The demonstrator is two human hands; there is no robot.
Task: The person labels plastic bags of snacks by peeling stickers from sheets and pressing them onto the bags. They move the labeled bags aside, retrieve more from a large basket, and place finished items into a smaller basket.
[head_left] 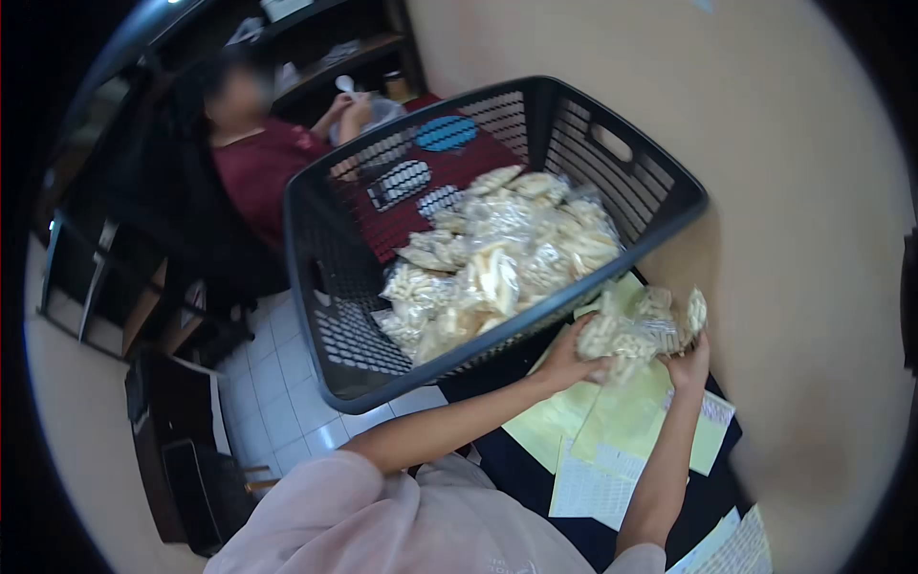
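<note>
Several clear plastic bags of pale, finger-like pieces [626, 340] are between my hands, just outside the basket's near right side. My left hand [572, 362] is closed around the bags from the left. On the other side my right hand [687, 364] grips them, with one bag standing up above its fingers. Slight blur hides exactly how many bags each hand has. A large dark plastic basket [435, 381] with slotted walls stands in front of me, tilted in view. Inside it lies a heap of similar bags [507, 258].
Yellow sheets [564, 421] and printed papers [588, 483] cover part of the dark tabletop under my hands. A wall [794, 287] runs close along the right. Beyond the basket, a person in a maroon top [253, 167] handles a clear bag and something white. Shelves stand behind.
</note>
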